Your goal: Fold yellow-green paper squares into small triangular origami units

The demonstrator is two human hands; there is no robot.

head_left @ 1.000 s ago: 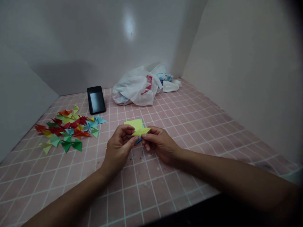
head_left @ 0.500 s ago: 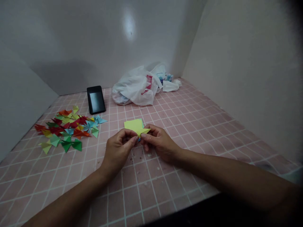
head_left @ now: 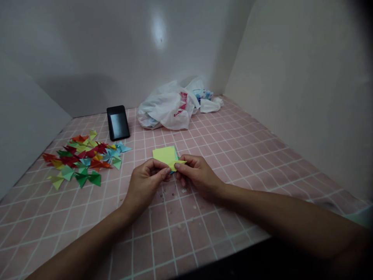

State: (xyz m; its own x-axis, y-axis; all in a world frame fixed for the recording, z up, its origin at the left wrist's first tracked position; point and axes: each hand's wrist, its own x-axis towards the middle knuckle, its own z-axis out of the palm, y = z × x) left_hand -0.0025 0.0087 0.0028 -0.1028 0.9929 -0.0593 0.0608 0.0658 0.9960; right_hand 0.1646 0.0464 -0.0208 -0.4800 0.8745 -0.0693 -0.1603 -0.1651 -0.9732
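My left hand (head_left: 146,183) and my right hand (head_left: 198,175) meet at the middle of the mat, their fingertips pinching a folded sheet of yellow paper (head_left: 164,155) from both sides. A pointed yellow flap (head_left: 177,163) sticks out to the right above my right fingers. A sliver of blue paper (head_left: 174,171) shows beneath the yellow, mostly hidden by my fingers. To the left lies a heap of folded origami pieces (head_left: 84,161) in red, green, blue and yellow, which neither hand touches.
A black phone (head_left: 118,123) lies at the back of the pink grid mat (head_left: 186,229), and a crumpled white plastic bag (head_left: 167,107) and white tissue (head_left: 208,105) sit behind it to the right. Small crumbs (head_left: 175,192) dot the mat below my hands. White walls rise on three sides.
My hands have drawn closer together around the yellow paper, and the fingers now cover more of its folded point. The paper stays in about the same place.
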